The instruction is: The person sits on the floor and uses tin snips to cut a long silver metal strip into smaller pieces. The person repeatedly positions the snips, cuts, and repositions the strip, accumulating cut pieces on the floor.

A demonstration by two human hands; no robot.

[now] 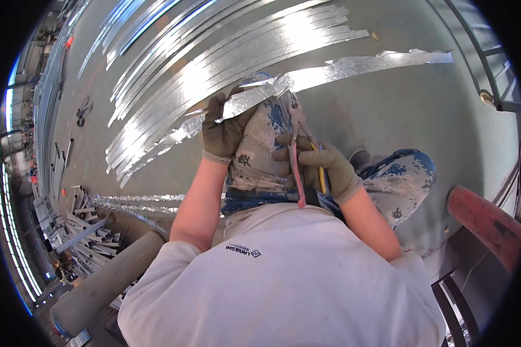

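Observation:
My left hand (226,132), in a dark olive glove, grips a long shiny metal strip (341,70) between thumb and fingers. The strip slants across my raised knee, and its long edges are jagged. In my other glove, my right hand (324,166) is wrapped round tin snips (297,173) with one red and one yellow handle. The handles stand apart. Their jaws point up at the strip beside the knee; whether they bite into the metal I cannot tell.
Several long metal strips (197,78) lie side by side on the grey floor beyond my hands. A scrap pile (90,231) and a grey cylinder (107,283) are at lower left. To the right are a red cylinder (483,222) and a dark metal frame (495,52).

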